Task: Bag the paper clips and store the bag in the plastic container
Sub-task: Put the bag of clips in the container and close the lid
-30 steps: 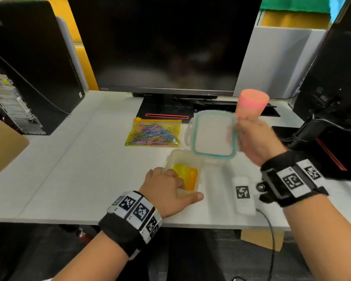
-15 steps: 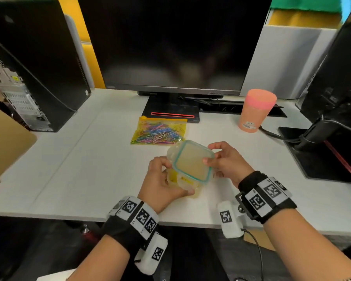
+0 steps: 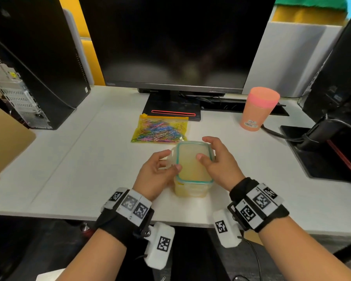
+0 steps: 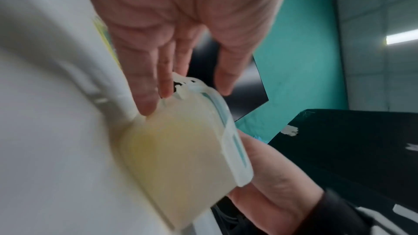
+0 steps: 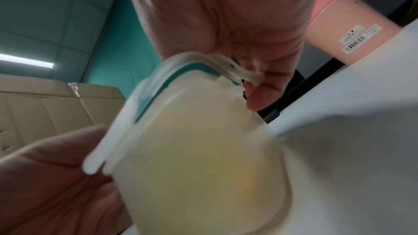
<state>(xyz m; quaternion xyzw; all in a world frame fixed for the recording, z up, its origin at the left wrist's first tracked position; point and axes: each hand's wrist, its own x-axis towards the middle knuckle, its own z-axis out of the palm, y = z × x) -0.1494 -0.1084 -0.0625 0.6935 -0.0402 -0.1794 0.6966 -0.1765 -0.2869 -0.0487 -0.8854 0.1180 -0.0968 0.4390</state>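
Observation:
A translucent plastic container (image 3: pixel 190 187) stands near the desk's front edge, with its teal-rimmed lid (image 3: pixel 193 165) lying flat on top. Something yellow shows dimly through its walls (image 5: pixel 203 167). My left hand (image 3: pixel 170 161) holds the lid's left side flap, thumb on the rim and fingers (image 4: pixel 147 99) against the flap. My right hand (image 3: pixel 206 149) grips the lid's right side, thumb on top and fingers curled over the far edge (image 5: pixel 260 96). The yellow zip bag of coloured paper clips (image 3: pixel 160 130) lies on the desk just behind the container, apart from both hands.
A pink cup (image 3: pixel 257 110) stands at the back right, with a cable beside it. A monitor stand (image 3: pixel 170 108) is behind the bag. A computer tower (image 3: pixel 34 63) and cardboard (image 3: pixel 2 142) are at left, and a second monitor base (image 3: pixel 322 151) at right.
My right hand brought the lid down from the upper right onto the container, where it now lies flat. My left hand shifted from the container's body up to the lid's left flap.

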